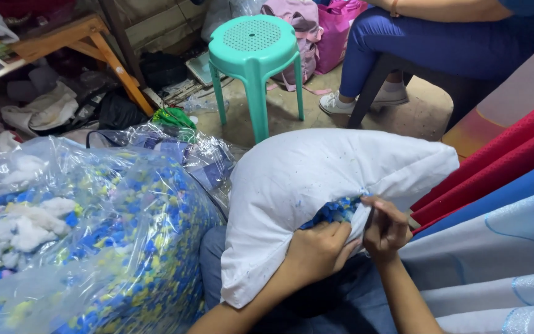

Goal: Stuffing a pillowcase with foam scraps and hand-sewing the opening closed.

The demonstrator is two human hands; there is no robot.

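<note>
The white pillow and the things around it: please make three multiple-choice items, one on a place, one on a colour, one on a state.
1. Where is the clear plastic bag of foam bits relative to the white pillow?
A. To its left
B. On top of it
C. Behind the stool

2. What colour is the plastic stool?
A. Red
B. Turquoise green
C. Black

3. In what state is the pillow's opening?
A. Sewn shut
B. Zipped
C. Open, with filling showing

Answers:
1. A, since the bag fills the picture's left side, beside the pillow.
2. B, since its seat and legs are turquoise green.
3. C, since blue and yellow bits show in the gap, between the left hand and the right hand, which pinches the cloth edge.
</note>
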